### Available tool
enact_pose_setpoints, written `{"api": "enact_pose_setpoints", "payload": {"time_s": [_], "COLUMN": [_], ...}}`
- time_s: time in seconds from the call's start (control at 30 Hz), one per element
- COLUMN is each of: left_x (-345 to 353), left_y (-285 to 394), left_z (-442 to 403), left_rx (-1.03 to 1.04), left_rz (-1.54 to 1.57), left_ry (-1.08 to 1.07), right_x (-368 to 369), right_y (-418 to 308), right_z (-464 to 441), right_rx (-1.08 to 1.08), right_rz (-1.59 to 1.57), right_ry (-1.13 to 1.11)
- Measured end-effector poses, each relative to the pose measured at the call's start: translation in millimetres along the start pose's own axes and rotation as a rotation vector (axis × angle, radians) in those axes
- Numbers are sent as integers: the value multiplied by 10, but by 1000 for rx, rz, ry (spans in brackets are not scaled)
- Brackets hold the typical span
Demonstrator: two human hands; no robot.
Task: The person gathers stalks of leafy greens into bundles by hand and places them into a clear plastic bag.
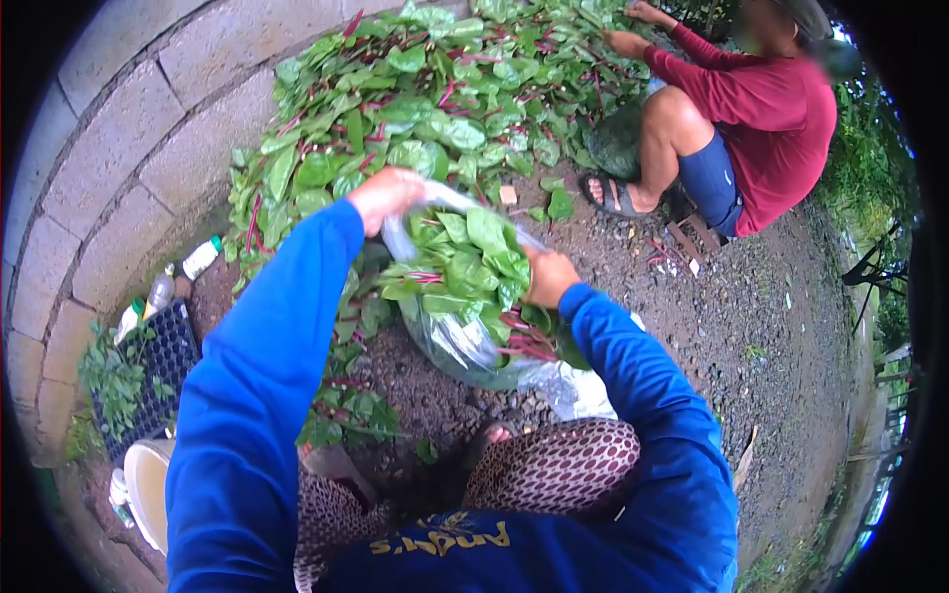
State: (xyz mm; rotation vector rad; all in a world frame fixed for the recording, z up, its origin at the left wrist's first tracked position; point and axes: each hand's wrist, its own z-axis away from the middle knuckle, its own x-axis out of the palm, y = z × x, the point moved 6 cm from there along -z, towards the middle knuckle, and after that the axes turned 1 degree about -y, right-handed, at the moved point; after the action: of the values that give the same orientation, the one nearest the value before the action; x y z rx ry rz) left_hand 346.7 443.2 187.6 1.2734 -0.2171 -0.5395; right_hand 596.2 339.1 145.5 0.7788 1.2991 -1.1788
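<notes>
A clear plastic bag [450, 341] full of green leaves with red stems [470, 262] stands between my knees and the leaf pile. My left hand [388, 198] grips the bag's rim at its upper left, fingers closed. At the right side of the opening, my right hand [550, 278] is closed on the rim, beside the leaves. Its fingertips are partly hidden by the bag and leaves. Beyond the bag spreads a large heap of leafy stems [435, 109] on the ground.
A co-worker in a red shirt [781, 109] sits at the upper right, hands at the heap. Concrete blocks [119, 128] curve along the left. Nearby are white bottles [202, 257], a black seedling tray [168, 361] and a pale bucket [148, 484]. Gravel ground [732, 306] lies right.
</notes>
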Motion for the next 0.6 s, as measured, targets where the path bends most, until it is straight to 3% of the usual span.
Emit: {"api": "enact_pose_setpoints", "payload": {"time_s": [0.13, 0.17, 0.2, 0.27, 0.33, 0.37, 0.4, 0.5, 0.53, 0.6], "left_x": [224, 217, 244, 421, 350, 249, 135, -426, -657, -1147], "left_y": [180, 248, 252, 228, 135, 82, -22, -39, -155, -519], "left_z": [101, 94, 109, 127, 157, 239, 354, 1257, 1565, 2099], "left_rx": [63, 105, 118, 267, 285, 285, 220, 151, 74, -31], "left_rz": [178, 201, 132, 64, -98, -172, -185, -459, -427, -273], "left_ry": [130, 149, 196, 104, 168, 143, 47, 23, 24, 104], "right_x": [221, 262, 467, 750, 849, 840, 527, 411, 465, 10], "right_y": [88, -18, 4, 159, 359, 428, 142, 190, 274, -135], "right_z": [-60, 41, 99, 42, -251, -367, -307, -373, -466, -297], "right_rx": [203, 140, 151, 124, 208, 183, 97, -151, -435, -333], "right_rz": [88, 127, 144, 264, 263, 221, 118, -198, -355, -227], "right_ry": [-3, 96, 69, 223, 79, 41, -252, -241, -85, -329]}}
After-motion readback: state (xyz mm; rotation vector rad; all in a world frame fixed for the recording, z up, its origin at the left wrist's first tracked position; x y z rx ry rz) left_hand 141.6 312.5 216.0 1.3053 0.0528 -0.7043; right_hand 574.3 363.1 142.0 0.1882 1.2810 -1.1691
